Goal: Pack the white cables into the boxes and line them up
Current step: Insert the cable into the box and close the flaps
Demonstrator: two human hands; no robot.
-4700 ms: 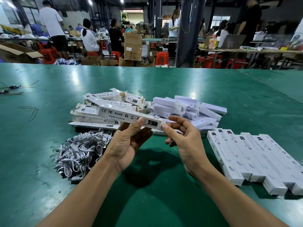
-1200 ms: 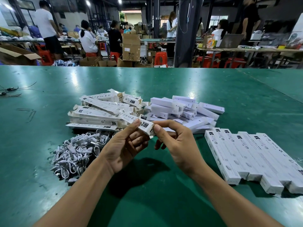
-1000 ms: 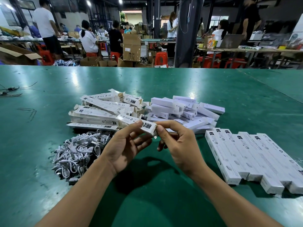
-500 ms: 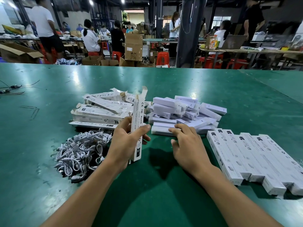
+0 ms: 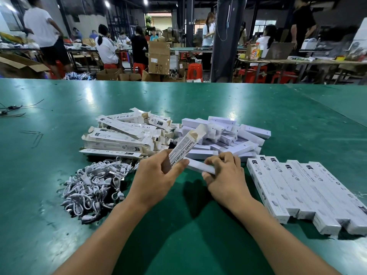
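My left hand (image 5: 155, 179) grips a printed box (image 5: 184, 147), tilted up. My right hand (image 5: 226, 179) pinches a small white box (image 5: 200, 167). The cables (image 5: 93, 185) lie in a heap on the bench (image 5: 178, 100), left. I'd square the ends before sliding.

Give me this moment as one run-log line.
left hand: grips printed box, tilted | right hand: grips plain white box | cable pile: left | packed boxes: row, right

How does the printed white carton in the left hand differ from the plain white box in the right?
The printed white carton bears black lettering; the plain white box shows none. The carton tilts up with its far flap open; the box lies nearly level. Both are long, slim, white: left hand grips one, right hand the other.
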